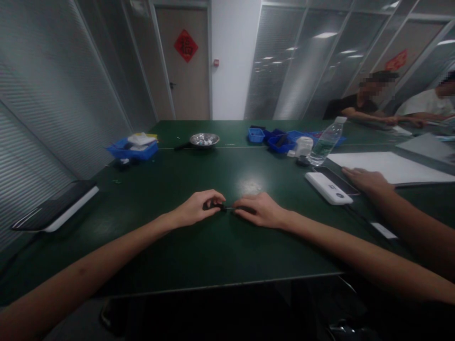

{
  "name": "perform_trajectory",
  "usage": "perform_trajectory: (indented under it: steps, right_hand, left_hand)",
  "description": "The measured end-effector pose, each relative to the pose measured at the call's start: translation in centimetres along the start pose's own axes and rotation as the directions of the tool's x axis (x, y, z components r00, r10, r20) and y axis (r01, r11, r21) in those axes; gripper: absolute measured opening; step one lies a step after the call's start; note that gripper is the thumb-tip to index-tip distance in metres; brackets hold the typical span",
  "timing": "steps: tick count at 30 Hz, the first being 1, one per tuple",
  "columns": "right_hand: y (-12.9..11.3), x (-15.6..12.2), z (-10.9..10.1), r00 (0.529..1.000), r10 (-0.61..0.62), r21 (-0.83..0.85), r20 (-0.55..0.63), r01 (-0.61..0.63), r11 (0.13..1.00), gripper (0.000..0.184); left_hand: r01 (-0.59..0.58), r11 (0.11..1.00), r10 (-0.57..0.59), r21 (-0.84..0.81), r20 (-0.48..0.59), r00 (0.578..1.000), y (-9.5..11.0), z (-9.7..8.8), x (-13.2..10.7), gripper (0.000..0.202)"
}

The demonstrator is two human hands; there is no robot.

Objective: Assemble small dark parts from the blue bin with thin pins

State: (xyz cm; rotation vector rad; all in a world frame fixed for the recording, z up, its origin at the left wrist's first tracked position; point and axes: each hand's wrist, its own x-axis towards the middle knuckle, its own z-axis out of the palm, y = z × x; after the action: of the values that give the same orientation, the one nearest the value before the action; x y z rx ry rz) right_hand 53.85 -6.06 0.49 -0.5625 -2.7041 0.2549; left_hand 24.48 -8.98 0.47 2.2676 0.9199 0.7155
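Where left hand (pixel 198 208), right hand (pixel 262 211) meet: one black part (pixel 222 207) pinched; one bowl (pixel 204 139).

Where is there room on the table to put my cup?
Bare green table lies between the flat black case and the left hand, pinching a small part, and between the bowl and the right hand. It is crowded on the right: bins, bottle, white charger, another person's hand.

Dark green all over the table (pixel 177 255), plain; black on the small part (pixel 214 206); bright blue for the tray (pixel 119 152) and again for the bins (pixel 256 136); shiny silver on the bowl (pixel 196 141); white on the power bank (pixel 327 188), black on the phone (pixel 337 180); red on the door sign (pixel 186 45), pale beige on the door (pixel 192 90)
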Motion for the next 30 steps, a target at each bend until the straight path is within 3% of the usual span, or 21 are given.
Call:
perform_trajectory:
  steps: [8, 14, 19, 23, 30]
  right_hand:
    - [-0.12, 0.15, 0.0, 0.999, 0.025, 0.011, 0.027, -0.025, 1.0, 0.032]
    - [0.02, 0.41, 0.11, 0.994, 0.104, -0.016, -0.029, -0.104, 0.994, 0.03]
    - [-0.14, 0.09, 0.0, 0.996, 0.051, 0.024, -0.071, -0.049, 0.999, 0.031]
    - [-0.2, -0.01, -0.02, 0.999, 0.003, 0.038, -0.034, -0.002, 0.999, 0.03]
    - [-0.05, 0.35, 0.2, 0.995, 0.102, -0.031, -0.018, -0.103, 0.994, 0.03]
  left_hand:
    - [0.003, 0.997, -0.003, -0.072, 0.004, 1.0, -0.12, 0.11, 0.12, 0.032]
    - [0.015, 0.998, -0.015, -0.065, 0.009, 1.0, 0.15, 0.13, 0.24, 0.032]
    - [0.03, 0.997, -0.029, -0.074, 0.01, 1.0, -0.01, 0.29, 0.26, 0.035]
    - [0.026, 0.998, -0.026, -0.061, 0.007, 1.0, -0.2, 0.38, 0.19, 0.037]
    - [0.022, 0.997, -0.022, -0.076, 0.012, 1.0, -0.07, 0.3, 0.19, 0.037]
